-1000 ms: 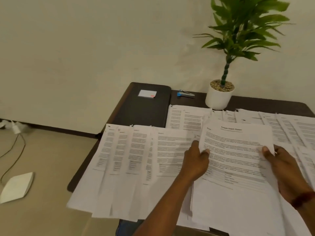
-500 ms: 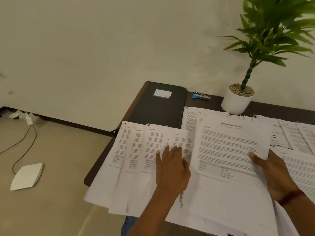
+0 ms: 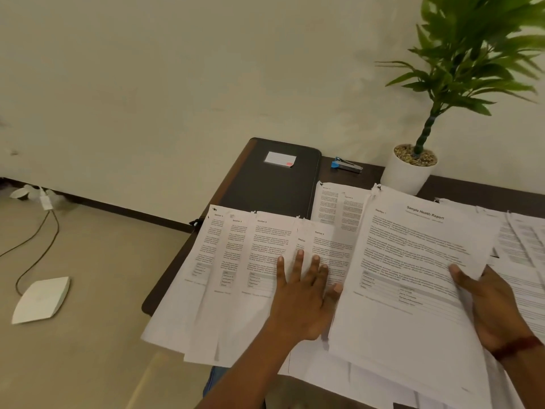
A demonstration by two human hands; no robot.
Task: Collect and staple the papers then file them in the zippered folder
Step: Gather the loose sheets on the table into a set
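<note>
The left hand (image 3: 305,293) has let go of the held sheaf's edge and come down flat, a second on, onto the fanned papers (image 3: 253,261) at the left of the desk (image 3: 472,187). Fingers (image 3: 299,261) spread and released, palm pressing on the sheet marked Section 4, not gripping anything. That reads as the next page being picked out, so collecting is in hand and stapling has not begun.

The right hand (image 3: 489,305) has the collected stack (image 3: 413,276), thumb on top at its right edge and the other fingers out of sight underneath; the Sample Health Report page faces up. More loose sheets (image 3: 525,240) lie overlapped to the right.

Now the edges. The fanned papers overhang the near-left edge of the desk, with only floor below, so a careless drag could tip them off. Sliding the sheet rightward, toward the stack, looks the safer line.

Far left sits the zippered folder (image 3: 271,184), closed, a small label on its cover, its near edge just beside the fan. The stapler (image 3: 346,166) lies just right of it, near the potted plant (image 3: 413,169). Bare desk is scarce: only a strip along the far side.
</note>
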